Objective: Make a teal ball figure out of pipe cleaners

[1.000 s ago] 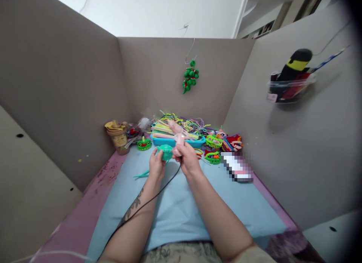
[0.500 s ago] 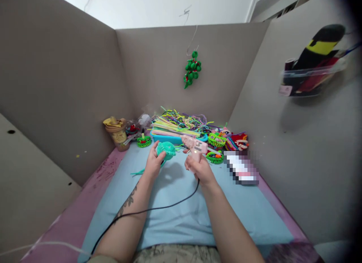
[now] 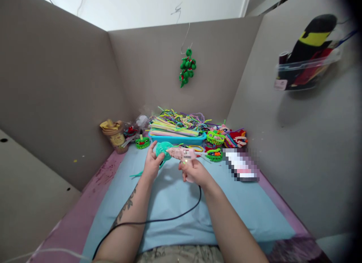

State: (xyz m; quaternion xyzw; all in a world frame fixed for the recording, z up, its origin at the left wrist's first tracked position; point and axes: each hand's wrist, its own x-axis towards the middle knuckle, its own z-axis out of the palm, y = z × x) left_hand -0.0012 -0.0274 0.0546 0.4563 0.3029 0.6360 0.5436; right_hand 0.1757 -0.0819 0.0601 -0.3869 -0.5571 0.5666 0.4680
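My left hand (image 3: pixel 152 161) is closed around a round teal piece made of pipe cleaners (image 3: pixel 163 148), lifted above the cloth. Loose teal pipe cleaner ends (image 3: pixel 137 174) stick out below and to the left of it. In my right hand (image 3: pixel 195 171) is a pale pink glue gun (image 3: pixel 183 154), its nozzle pointing left at the teal piece. The tip meets or nearly meets the piece's right side; I cannot tell if they touch. A white glue stick (image 3: pixel 201 153) extends from the gun's back. The gun's black cord (image 3: pixel 161 220) runs down across my left forearm.
A blue tray (image 3: pixel 177 139) heaped with pipe cleaners (image 3: pixel 177 123) stands at the back. Green pipe cleaner pieces (image 3: pixel 214 154) lie to its right, near a blurred-out device (image 3: pixel 241 166). A cup (image 3: pixel 114 136) stands at the left. Grey panels (image 3: pixel 152 66) enclose the light blue cloth (image 3: pixel 175 202).
The glue gun has moved left and slightly down, and its nozzle now reaches the teal piece. My left hand keeps its hold on the piece. The whole view has shifted slightly.
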